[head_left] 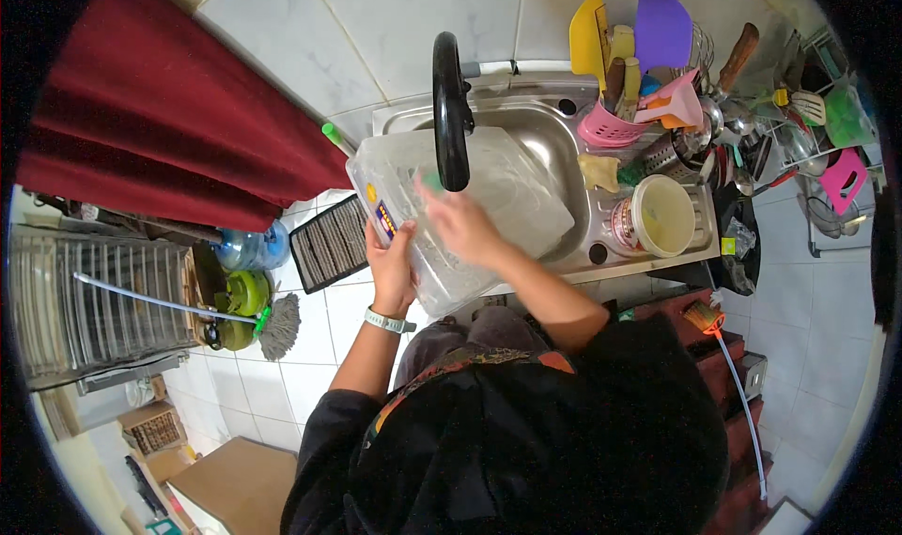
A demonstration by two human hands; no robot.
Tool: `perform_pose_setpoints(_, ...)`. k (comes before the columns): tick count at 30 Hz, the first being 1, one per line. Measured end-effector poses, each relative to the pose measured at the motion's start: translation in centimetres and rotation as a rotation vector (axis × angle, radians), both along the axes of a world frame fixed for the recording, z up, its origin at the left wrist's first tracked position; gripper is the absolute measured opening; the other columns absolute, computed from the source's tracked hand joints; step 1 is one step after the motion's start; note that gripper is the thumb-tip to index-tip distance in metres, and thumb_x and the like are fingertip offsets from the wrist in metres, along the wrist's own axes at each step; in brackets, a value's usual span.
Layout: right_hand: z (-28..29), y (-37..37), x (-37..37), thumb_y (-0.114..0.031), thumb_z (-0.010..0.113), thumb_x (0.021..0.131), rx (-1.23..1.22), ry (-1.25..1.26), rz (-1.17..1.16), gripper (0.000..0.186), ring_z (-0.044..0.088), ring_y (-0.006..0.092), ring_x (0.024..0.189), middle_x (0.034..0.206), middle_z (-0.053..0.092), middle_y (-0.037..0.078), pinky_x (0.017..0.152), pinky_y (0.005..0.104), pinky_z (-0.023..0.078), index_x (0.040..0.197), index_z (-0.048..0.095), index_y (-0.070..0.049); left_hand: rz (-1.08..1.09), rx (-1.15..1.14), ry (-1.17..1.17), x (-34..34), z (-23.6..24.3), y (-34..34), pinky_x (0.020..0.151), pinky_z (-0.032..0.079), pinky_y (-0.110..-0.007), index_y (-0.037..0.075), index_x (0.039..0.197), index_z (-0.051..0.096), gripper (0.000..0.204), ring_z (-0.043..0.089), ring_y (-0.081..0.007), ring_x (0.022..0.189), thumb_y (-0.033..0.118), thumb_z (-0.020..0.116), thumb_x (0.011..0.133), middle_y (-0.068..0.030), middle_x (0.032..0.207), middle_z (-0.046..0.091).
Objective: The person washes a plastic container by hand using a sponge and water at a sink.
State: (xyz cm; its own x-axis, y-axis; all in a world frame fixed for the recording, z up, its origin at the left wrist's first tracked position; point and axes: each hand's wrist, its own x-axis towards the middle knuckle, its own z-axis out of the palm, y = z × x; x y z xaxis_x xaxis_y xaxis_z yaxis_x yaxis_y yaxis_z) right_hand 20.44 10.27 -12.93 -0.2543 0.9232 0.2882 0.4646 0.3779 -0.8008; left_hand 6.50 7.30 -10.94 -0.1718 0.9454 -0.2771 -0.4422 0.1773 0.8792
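Note:
Over the sink [552, 133] a large clear plastic box [521, 192] is tilted, with a coloured label at its left side. My left hand [389, 264] grips its near-left edge, thumb on top and fingers partly hidden beneath. A light wristband [389, 322] is on that wrist. My right hand [462, 227], smeared by motion, presses a green scrubbing pad [431, 180] against the box; only a little of the pad shows. The black faucet [452, 112] arches above the box, close to my right hand.
Right of the basin stand a white bucket [663, 216], a yellowish cloth or sponge [599, 171] and a pink basket [609, 126] of utensils. A rack of ladles and strainers [733, 122] crowds the far right. Left are a red curtain [169, 112], mop [279, 326] and floor mat [329, 242].

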Motion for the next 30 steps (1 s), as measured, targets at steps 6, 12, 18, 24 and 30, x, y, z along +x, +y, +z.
perform_pose_setpoints(6, -3.6, 2.0, 7.5, -0.011, 0.046, 0.086, -0.511, -0.040, -0.081, 0.040, 0.054, 0.0345, 0.089, 0.102, 0.055, 0.019, 0.079, 0.0387, 0.044, 0.126, 0.047, -0.012, 0.017, -0.063, -0.044, -0.8, -1.0, -0.7, 0.078, 0.045, -0.026, 0.005, 0.118, 0.042, 0.041, 0.054, -0.0124, 0.090, 0.002, 0.058, 0.080, -0.0059, 0.105, 0.055)
perform_pose_setpoints(12, -12.5, 9.5, 10.2, -0.022, 0.045, 0.087, -0.105, -0.134, -0.413, 0.028, 0.054, 0.0364, 0.091, 0.098, 0.056, 0.020, 0.080, 0.0431, 0.044, 0.110, 0.055, -0.009, -0.066, -0.001, 0.002, 0.5, 0.0, 0.2, 0.081, 0.044, -0.027, 0.006, 0.123, 0.036, 0.049, 0.052, -0.0129, 0.092, 0.000, 0.057, 0.079, -0.0059, 0.105, 0.053)
perform_pose_setpoints(18, -5.4, 10.2, 2.3, -0.026, 0.044, 0.088, -0.089, -0.032, -0.223, 0.025, 0.053, 0.0370, 0.091, 0.098, 0.056, 0.020, 0.079, 0.0457, 0.043, 0.093, 0.057, -0.006, -0.066, 0.020, 0.131, 0.1, -0.2, -0.2, 0.084, 0.044, -0.030, 0.009, 0.128, 0.030, 0.055, 0.051, -0.0160, 0.097, 0.001, 0.056, 0.080, -0.0072, 0.112, 0.050)
perform_pose_setpoints(24, -5.0, 8.9, 2.3, -0.029, 0.043, 0.090, -0.028, 0.003, -0.268, 0.029, 0.051, 0.0395, 0.095, 0.104, 0.052, 0.024, 0.082, 0.0452, 0.041, 0.096, 0.055, -0.003, -0.104, 0.102, 0.198, 0.9, 0.2, 0.0, 0.084, 0.045, -0.032, 0.009, 0.128, 0.030, 0.053, 0.052, -0.0177, 0.099, 0.005, 0.057, 0.082, -0.0078, 0.115, 0.050)
perform_pose_setpoints(30, -3.0, 2.3, 0.8, -0.027, 0.044, 0.090, 0.018, 0.008, -0.025, 0.036, 0.047, 0.0396, 0.108, 0.119, 0.046, 0.025, 0.089, 0.0423, 0.040, 0.118, 0.048, -0.004, -0.031, 0.013, 0.199, -0.3, -0.3, 0.2, 0.085, 0.045, -0.030, 0.009, 0.126, 0.036, 0.041, 0.053, -0.0160, 0.098, 0.027, 0.049, 0.091, -0.0092, 0.112, 0.053)
